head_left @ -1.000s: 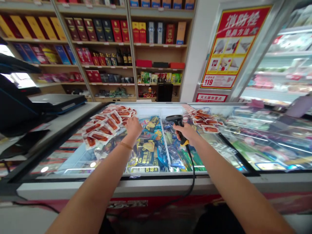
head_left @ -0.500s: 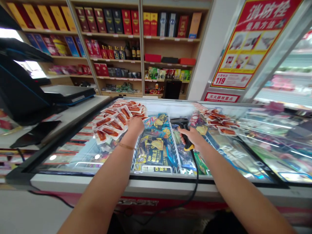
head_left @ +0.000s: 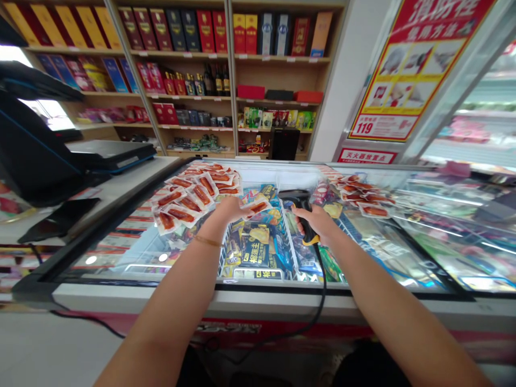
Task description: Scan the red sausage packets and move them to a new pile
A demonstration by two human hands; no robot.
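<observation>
Left hand point(head_left: 229, 208) pinched one sausage packet point(head_left: 257, 207) over the open freezer point(head_left: 250, 293) bay, right hand point(head_left: 318, 221) gripped the barcode scanner point(head_left: 300, 210) just beside it; a loose pinch could have dropped the packet among the frozen bags below.

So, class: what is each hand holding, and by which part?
Left hand: clear red sausage packet, by its near end. Right hand: black corded barcode scanner, by its handle.

Bare forearms, no sleeves
The left hand point(head_left: 229, 208) has a thin bracelet point(head_left: 207, 241) at its wrist; the right hand point(head_left: 318, 221) wears nothing.
</observation>
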